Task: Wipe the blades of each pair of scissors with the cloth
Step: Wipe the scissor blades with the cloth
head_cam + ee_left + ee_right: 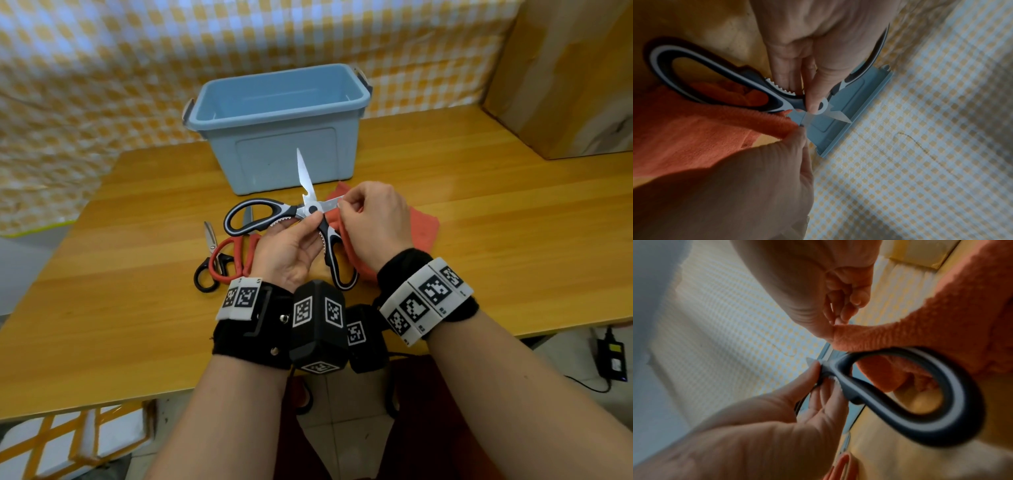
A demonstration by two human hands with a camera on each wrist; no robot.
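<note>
Large kitchen scissors (274,214) with black and white handles are spread wide above the wooden table. My left hand (310,219) pinches them at the pivot, thumb on the screw (813,104). One bare blade (305,174) points away toward the bin. My right hand (344,207) pinches the orange cloth (421,226) round the other blade, near the pivot; that blade is mostly hidden. The right wrist view shows the fingertips (838,321) squeezing the cloth's fold (900,334). Red-handled scissors (233,260) and small black-handled scissors (209,270) lie at the left.
An empty blue plastic bin (281,120) stands just behind the scissors. A cardboard box (565,68) sits at the far right. A checked yellow sheet hangs behind the table (120,325). A power adapter (613,356) lies on the floor at the right.
</note>
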